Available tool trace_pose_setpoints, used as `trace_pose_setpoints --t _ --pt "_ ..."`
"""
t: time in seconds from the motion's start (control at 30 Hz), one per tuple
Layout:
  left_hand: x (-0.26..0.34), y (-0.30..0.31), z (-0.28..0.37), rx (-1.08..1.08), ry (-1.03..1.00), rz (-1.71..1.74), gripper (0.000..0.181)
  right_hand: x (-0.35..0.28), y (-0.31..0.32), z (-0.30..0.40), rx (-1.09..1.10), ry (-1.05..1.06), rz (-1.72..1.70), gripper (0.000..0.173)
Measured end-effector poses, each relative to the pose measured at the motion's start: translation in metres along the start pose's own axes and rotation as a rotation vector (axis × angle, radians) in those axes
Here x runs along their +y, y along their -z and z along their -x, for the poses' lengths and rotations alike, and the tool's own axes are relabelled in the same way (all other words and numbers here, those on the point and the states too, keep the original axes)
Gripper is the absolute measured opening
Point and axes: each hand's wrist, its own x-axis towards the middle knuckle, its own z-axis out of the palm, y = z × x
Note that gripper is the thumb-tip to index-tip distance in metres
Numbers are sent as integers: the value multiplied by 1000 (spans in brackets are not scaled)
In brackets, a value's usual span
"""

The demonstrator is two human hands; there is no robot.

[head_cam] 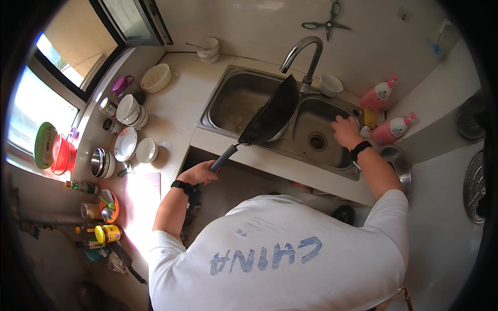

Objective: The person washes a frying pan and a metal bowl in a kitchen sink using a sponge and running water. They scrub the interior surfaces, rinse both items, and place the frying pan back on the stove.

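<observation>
My left hand (200, 172) grips the grey handle of a black wok (272, 114). The wok is tilted on its side over the double-bowl stainless steel sink (233, 134), hiding part of the left bowl and the divider. Shallow water appears to lie in the left bowl. My right hand (347, 131) is over the right edge of the smaller bowl, fingers bent downward; whether anything is under them cannot be seen. Beside it are a crumpled white item (365, 132) and a yellow sponge (369, 118). The chrome faucet (311, 50) arches above the wok, with no visible stream.
Two pink pump bottles (391, 130) stand right of the sink, near a metal basin (398, 167). A white bowl (330, 85) sits behind the faucet. Stacked bowls (130, 110), a plate (125, 144), jars (108, 233) and a cleaver (124, 256) line the left counter. Scissors (329, 24) hang on the wall.
</observation>
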Motion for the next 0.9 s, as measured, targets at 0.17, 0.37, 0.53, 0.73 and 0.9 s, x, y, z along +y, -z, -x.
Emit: trace_pose_setpoints --t 0.17,0.37,0.53,0.73,0.9 --pt "-14 2 -6 -84 -32 83 23 -12 5 -10 -95 10 37 21" --pt "-12 -1 -5 -92 -23 125 24 -11 12 -21 -142 -42 68 32" --pt "-1 -21 14 145 -12 -156 25 3 4 -40 -78 -81 17 56" --pt "16 -26 38 381 -32 -613 29 7 -16 -79 -2 -178 -16 73" --pt "21 -55 45 514 76 -860 30 10 -24 -119 -48 -209 -138 57"
